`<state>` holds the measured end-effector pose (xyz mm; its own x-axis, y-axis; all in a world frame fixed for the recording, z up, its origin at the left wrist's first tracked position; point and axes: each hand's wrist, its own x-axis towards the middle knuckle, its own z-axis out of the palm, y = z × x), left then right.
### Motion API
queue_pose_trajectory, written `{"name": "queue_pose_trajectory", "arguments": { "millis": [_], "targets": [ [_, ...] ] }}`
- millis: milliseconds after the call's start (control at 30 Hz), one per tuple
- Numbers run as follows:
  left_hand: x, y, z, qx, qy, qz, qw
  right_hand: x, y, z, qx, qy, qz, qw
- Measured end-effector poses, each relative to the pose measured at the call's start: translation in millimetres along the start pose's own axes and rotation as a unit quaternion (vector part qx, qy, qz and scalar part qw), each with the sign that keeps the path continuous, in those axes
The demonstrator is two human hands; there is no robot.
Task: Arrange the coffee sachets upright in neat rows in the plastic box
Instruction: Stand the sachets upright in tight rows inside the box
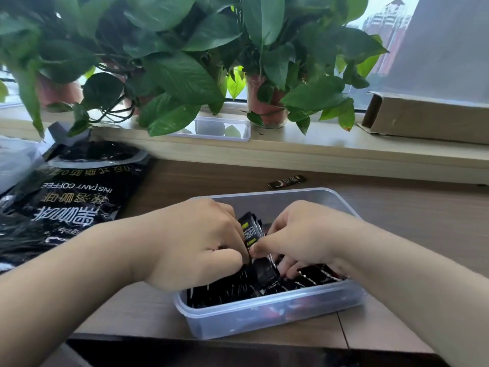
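**Hands pinched a sachet bundle inside the plastic box**

The left hand (201, 242) and the right hand (304, 234) met over the middle of the box, fingers curled. Together they pinched a small bundle of black coffee sachets (250, 231) that stood roughly upright between them. The right hand's lower fingers reached down among the packed sachets.

The brown wooden tabletop (410, 221) carried everything near. Beyond it, on the pale window sill (317, 149), leafy potted plants (172, 62) filled the far side. A large black instant coffee bag (71, 197) lay open on the tabletop to the left. A cardboard box (428, 117) lay on the sill at the far right.

The clear plastic box (264, 311) sat near the tabletop's front edge. Its near half held a row of sachets (225, 295) standing on end, while the far part showed bare wall. A clear shallow container (238, 128) rested on the sill under the leaves. One loose sachet (287, 181) lay flat on the tabletop just beyond the box.
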<state>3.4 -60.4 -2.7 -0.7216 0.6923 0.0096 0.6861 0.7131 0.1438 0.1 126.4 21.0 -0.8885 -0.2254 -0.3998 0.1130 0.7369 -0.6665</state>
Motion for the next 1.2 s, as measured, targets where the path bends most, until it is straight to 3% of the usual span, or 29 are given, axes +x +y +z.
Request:
{"name": "queue_pose_trajectory", "arguments": {
  "millis": [200,333,667,900,1000,1100,1200],
  "targets": [
    [-6.1,10.3,-9.5,-0.009,-0.015,-0.032,0.999,-3.0,-18.1,-0.6,-0.259,0.033,-0.006,0.965],
    [-7.5,13.1,-13.8,0.002,-0.022,-0.025,0.999,1.5,-19.8,8.0,-0.339,0.006,-0.063,0.939],
    [-9.0,9.4,-3.7,-0.073,0.074,-0.048,0.993,12.1,-7.6,-13.3,-0.293,-0.057,-0.109,0.948],
    [-4.5,11.0,-15.6,-0.007,-0.072,-0.015,0.997,16.8,-0.1,-43.3,-0.215,-0.078,-0.152,0.962],
    [-0.8,13.2,-15.2,0.029,-0.100,-0.013,0.994,22.0,0.1,-58.2,-0.344,-0.015,-0.236,0.909],
    [3.4,11.8,-11.2,0.052,-0.090,-0.017,0.994,27.4,4.3,-54.9,-0.460,-0.066,-0.261,0.846],
    [6.0,10.9,-8.7,0.066,-0.093,-0.013,0.993,32.2,10.3,-47.4,-0.504,-0.110,-0.251,0.819]
  ]
}}
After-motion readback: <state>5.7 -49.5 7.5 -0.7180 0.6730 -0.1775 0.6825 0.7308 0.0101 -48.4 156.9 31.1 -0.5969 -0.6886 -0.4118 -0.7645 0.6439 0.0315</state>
